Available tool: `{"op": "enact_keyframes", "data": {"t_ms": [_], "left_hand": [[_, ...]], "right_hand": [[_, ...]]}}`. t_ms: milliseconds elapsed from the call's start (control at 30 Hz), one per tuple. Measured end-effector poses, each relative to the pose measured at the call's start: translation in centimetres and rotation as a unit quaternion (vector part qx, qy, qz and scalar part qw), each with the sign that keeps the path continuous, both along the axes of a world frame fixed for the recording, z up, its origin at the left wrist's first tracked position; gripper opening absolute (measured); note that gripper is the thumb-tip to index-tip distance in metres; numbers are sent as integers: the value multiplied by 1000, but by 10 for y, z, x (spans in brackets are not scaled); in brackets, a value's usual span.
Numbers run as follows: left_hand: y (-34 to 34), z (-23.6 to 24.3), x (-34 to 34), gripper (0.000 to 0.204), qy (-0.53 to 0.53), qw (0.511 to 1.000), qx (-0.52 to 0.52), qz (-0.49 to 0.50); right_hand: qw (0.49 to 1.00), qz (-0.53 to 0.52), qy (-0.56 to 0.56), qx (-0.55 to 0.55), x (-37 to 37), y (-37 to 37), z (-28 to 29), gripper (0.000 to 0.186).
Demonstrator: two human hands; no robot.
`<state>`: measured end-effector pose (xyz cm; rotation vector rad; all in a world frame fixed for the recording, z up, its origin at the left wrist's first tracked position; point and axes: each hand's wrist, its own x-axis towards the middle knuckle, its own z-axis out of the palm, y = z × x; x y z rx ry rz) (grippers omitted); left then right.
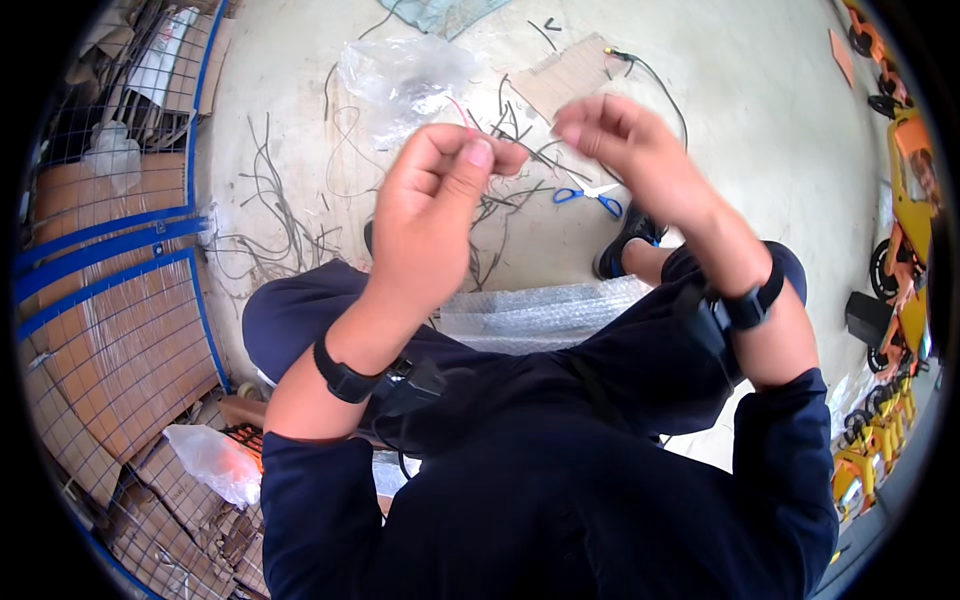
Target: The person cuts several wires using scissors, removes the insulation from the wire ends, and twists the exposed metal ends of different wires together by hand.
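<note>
My left hand (435, 215) is raised in front of me, thumb and fingers pinched on a thin dark wire (512, 135) that runs toward my right hand (625, 145). The right hand's fingers are curled and pinch the same wire at its other end. A thin red strand shows just above the left fingers. Both wrists wear black bands. Below the hands, several loose dark wires (290, 225) lie scattered on the concrete floor, and blue-handled scissors (590, 195) lie near my shoe.
A sheet of bubble wrap (540, 310) rests across my knees. A clear plastic bag (400, 75) and a cardboard piece (565, 75) lie on the floor ahead. Blue wire cages with cardboard (110, 300) stand at left. Orange machines (905, 250) line the right.
</note>
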<state>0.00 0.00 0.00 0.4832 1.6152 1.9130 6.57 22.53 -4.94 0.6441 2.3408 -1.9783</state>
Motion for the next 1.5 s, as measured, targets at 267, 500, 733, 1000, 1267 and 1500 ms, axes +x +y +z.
{"op": "enact_keyframes", "data": {"t_ms": [267,500,733,1000,1267,1500], "left_hand": [[4,17,-13,19,-119,981,-147,-53],[-1,-8,-7,14,-45,956,-272,-104],[9,-30,-27,6,119,920,-347,-139],[7,-33,-33,4,2,958,-272,-93],[-4,-31,-30,9,-134,961,-236,-51],[-5,-19,-38,18,-152,965,-211,-43]], "right_hand": [[882,84,-286,365,28,95,-211,30],[890,24,-364,275,72,37,-335,31],[849,95,-353,382,80,23,-362,33],[805,169,-352,447,77,33,-370,27],[800,217,-397,394,71,28,-362,35],[869,162,-334,328,46,68,-320,24]]}}
